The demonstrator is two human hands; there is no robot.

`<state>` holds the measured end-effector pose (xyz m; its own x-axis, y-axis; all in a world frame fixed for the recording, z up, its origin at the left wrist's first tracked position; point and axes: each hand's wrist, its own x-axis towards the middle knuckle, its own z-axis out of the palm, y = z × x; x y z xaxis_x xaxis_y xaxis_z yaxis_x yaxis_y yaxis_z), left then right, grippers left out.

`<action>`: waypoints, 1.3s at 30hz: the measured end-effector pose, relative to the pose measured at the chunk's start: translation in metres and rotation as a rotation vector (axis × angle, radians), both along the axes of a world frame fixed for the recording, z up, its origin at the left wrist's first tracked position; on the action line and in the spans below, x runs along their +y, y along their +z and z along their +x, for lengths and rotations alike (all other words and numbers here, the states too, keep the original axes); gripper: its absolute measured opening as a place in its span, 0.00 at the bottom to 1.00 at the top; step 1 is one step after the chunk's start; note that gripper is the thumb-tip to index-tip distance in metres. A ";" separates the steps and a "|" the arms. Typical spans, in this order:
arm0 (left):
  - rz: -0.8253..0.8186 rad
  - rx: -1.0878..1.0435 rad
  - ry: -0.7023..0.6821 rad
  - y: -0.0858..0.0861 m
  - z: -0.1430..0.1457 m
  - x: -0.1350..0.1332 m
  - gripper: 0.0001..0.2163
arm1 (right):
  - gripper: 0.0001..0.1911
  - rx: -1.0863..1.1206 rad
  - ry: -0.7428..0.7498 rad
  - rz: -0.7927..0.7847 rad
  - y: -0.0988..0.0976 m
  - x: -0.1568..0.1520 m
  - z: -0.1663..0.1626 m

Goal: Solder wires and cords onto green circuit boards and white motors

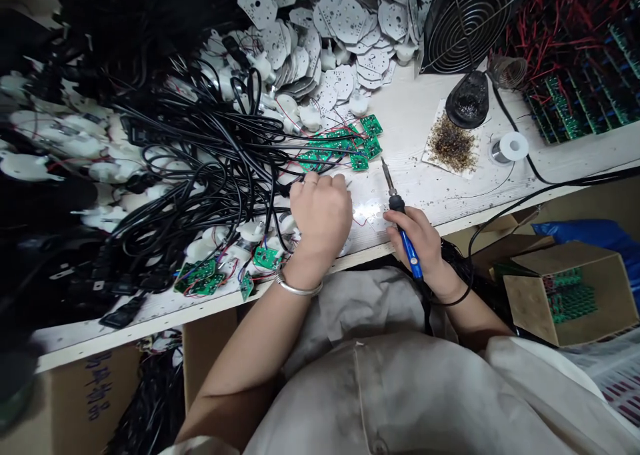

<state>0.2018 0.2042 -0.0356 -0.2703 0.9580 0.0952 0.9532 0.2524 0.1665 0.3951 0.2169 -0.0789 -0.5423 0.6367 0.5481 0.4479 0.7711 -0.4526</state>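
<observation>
My right hand [423,241] is closed round a blue-handled soldering iron [399,208], whose tip points up and away over the white bench [425,195]. My left hand [320,215], a metal bangle on its wrist, rests knuckles-up on the bench with its fingers curled over black cables [210,155]. What its fingers hold is hidden. Just beyond both hands lies a cluster of small green circuit boards [345,145].
White motor parts and more green boards [200,278] lie near the front edge. Grey discs [345,21] are heaped at the back. A fan [470,21], an iron stand [467,101] and a solder spool [510,148] are at the right. A cardboard box [565,295] stands below.
</observation>
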 end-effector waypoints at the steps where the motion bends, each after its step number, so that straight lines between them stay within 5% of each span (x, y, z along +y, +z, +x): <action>1: 0.010 -0.014 -0.013 -0.002 0.000 0.002 0.08 | 0.22 0.008 0.003 -0.002 0.000 0.000 0.000; 8: 0.140 -0.266 -0.270 -0.008 -0.004 -0.013 0.07 | 0.20 0.008 0.013 -0.045 0.000 0.001 0.002; 18: 0.242 -0.145 -0.497 -0.013 -0.005 -0.022 0.07 | 0.17 -0.014 0.002 -0.045 0.004 0.001 0.001; 22: 0.244 -0.213 -0.521 -0.017 -0.003 -0.021 0.07 | 0.18 0.022 0.031 -0.079 0.006 0.001 0.000; 26: 0.233 -0.216 -0.476 -0.019 -0.003 -0.023 0.06 | 0.21 0.259 0.048 -0.347 0.009 0.000 0.007; 31: 0.222 -0.227 -0.480 -0.020 -0.005 -0.025 0.07 | 0.08 0.614 -0.119 -0.501 0.001 -0.002 0.024; 39: 0.225 -0.242 -0.455 -0.022 -0.003 -0.026 0.07 | 0.15 0.483 -0.363 -0.610 -0.001 -0.004 0.020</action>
